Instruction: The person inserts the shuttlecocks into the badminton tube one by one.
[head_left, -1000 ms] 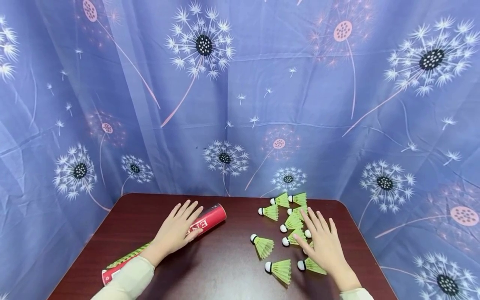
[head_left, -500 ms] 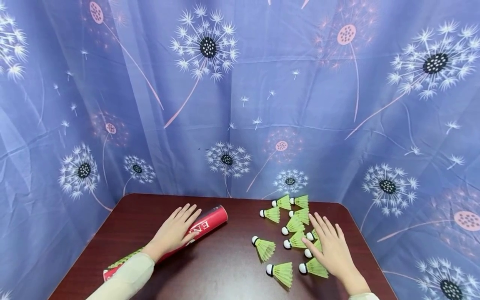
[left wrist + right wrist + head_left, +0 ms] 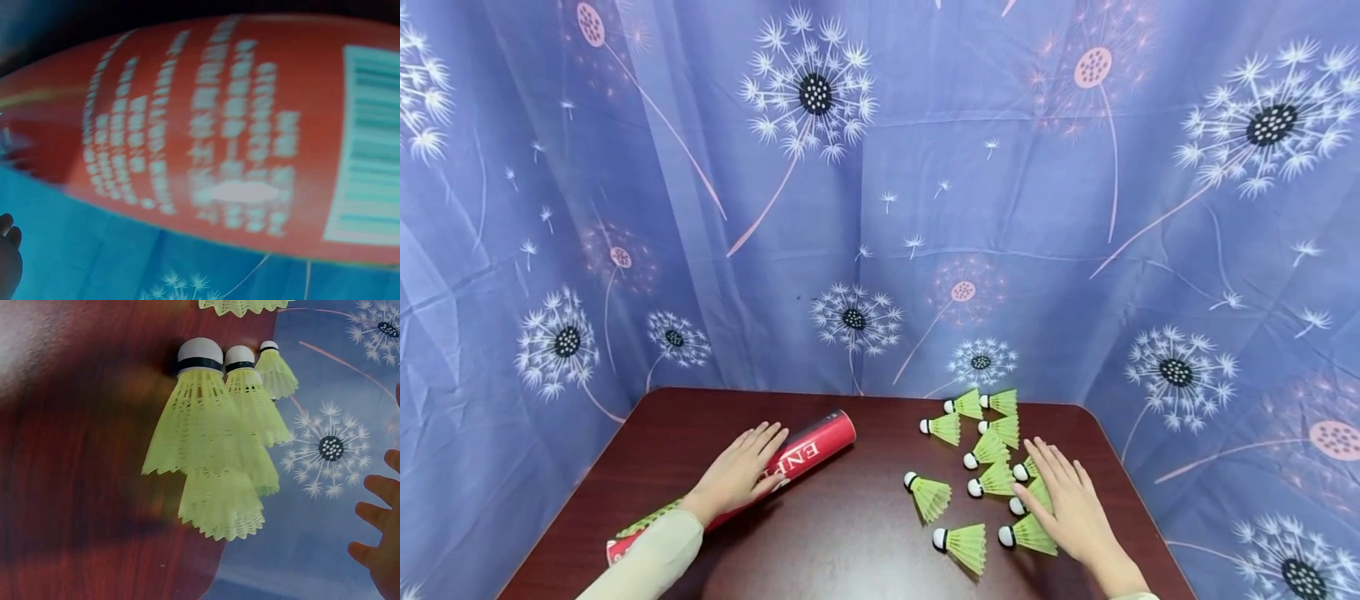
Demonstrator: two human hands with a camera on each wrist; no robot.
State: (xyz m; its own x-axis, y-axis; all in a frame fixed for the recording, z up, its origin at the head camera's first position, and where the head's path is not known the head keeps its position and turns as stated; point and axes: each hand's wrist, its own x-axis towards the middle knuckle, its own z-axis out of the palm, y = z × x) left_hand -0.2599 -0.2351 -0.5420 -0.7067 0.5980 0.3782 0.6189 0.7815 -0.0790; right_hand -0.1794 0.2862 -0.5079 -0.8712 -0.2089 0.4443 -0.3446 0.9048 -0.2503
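Left hand [image 3: 726,479], over the red tube [image 3: 823,444] (contact unclear), and right hand [image 3: 1067,506], both with fingers extended, have been drawn slightly back. Right of the tube, 11 shuttlecocks [image 3: 996,480] are scattered loose, apparently none yet taken up.

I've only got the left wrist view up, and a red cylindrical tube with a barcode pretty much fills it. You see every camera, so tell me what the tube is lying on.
Observer: The red cylindrical tube lies on its side on a dark reddish-brown table.
Operator: Nothing else on that table shows in my picture. What's over on the right half?
Observer: A loose group of yellow-green shuttlecocks with white tips.
Operator: Is the right hand holding any of them?
Observer: No, the right hand is beside the group with its fingers extended, gripping none.
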